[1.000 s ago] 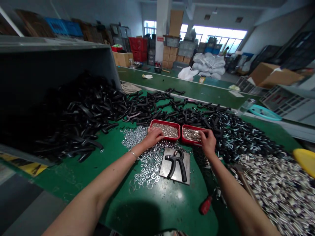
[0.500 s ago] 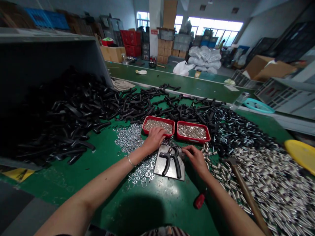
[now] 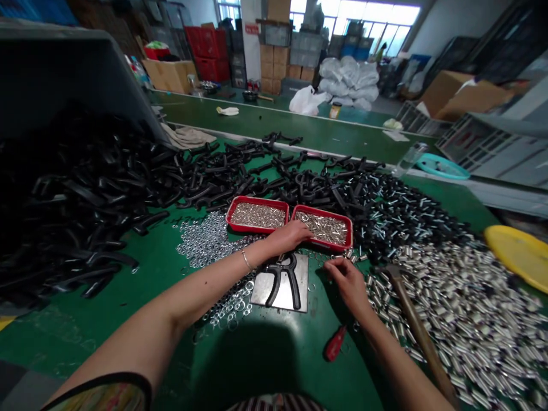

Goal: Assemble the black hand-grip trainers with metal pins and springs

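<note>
A black hand-grip frame [image 3: 282, 279] lies on a grey metal plate [image 3: 299, 294] in front of me. My left hand [image 3: 291, 234] reaches over its top, fingers curled at the near edge of the right red tray [image 3: 346, 225] of small silver pins. My right hand [image 3: 346, 277] hovers just right of the plate, fingers pinched on something too small to make out. The left red tray [image 3: 233, 208] holds small silver parts.
Loose washers [image 3: 205, 240] spread left of the plate. Black handles [image 3: 107, 182] pile at left and behind the trays; silver tubes [image 3: 471, 308] heap at right. A hammer [image 3: 415, 325] and red-handled tool [image 3: 334, 345] lie near my right arm. A yellow dish [image 3: 518, 251] sits far right.
My left hand moved from the left tray across to the right tray's near edge. My right hand came back from the right tray to beside the plate. The view tilted down.
</note>
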### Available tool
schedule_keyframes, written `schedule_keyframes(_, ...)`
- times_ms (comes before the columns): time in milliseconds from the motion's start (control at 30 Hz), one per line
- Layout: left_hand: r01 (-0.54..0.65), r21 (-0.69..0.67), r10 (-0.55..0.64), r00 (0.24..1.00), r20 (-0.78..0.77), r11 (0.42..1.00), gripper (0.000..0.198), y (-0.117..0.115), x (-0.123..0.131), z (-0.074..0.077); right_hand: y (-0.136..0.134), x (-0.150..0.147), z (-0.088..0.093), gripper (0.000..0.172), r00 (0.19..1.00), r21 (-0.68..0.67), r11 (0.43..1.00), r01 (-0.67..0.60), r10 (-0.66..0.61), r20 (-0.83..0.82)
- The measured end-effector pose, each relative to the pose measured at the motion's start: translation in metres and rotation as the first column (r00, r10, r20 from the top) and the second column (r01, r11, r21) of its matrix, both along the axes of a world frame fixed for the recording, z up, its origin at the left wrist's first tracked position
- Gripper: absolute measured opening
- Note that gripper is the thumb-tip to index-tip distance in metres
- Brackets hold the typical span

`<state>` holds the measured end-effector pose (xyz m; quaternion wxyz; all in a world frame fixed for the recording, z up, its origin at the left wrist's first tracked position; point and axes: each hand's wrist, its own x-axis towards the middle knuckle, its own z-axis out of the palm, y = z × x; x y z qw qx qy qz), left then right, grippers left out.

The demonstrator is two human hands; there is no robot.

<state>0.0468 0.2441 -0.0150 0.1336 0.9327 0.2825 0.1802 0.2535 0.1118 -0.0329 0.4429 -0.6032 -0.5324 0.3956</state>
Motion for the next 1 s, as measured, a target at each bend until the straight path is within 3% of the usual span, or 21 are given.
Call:
schedule_keyframes(133, -0.023, -0.054, 0.024, 0.999, 0.023, 0.998, 0.022, -0.015, -0.013, 0.018, 0.006, -0.027, 0.0, 0.025, 0.99, 0.054, 0.992, -0.115, 0.109, 0.094)
schedule_keyframes(267, -0.235, -0.066, 0.243, 0.956, 0.164, 0.97, 0.02, -0.059, -0.042, 0.03, 0.017, -0.049, 0.004, 0.019, 0.965, 0.163, 0.964, -0.209, 0.177, 0.194)
schedule_keyframes(367, -0.382, -0.166, 0.405, 0.904, 0.139, 0.909, 0.022, -0.102, -0.067, 0.014, 0.016, -0.053, 0.003, 0.017, 0.948, 0.207, 0.945, -0.254, 0.202, 0.245)
schedule_keyframes(500, -0.439, -0.232, 0.468, 0.88, 0.085, 0.868, 0.038, -0.139, -0.077, -0.017, 0.007, -0.062, -0.001, 0.015, 0.906, 0.256, 0.897, -0.361, 0.273, 0.322)
schedule_keyframes(600, -0.425, -0.277, 0.462, 0.883, 0.084, 0.862, 0.033, -0.144, -0.074, -0.022, 0.0, -0.07, -0.002, 0.015, 0.865, 0.27, 0.862, -0.428, 0.306, 0.397)
schedule_keyframes(833, -0.394, -0.315, 0.443, 0.891, 0.099, 0.863, 0.033, -0.145, -0.076, -0.012, -0.004, -0.074, -0.003, 0.015, 0.786, 0.288, 0.815, -0.503, 0.293, 0.544)
schedule_keyframes(1000, -0.39, -0.338, 0.447, 0.888, 0.109, 0.857, 0.032, -0.146, -0.077, -0.014, -0.002, -0.077, -0.001, 0.02, 0.663, 0.254, 0.788, -0.561, 0.245, 0.707)
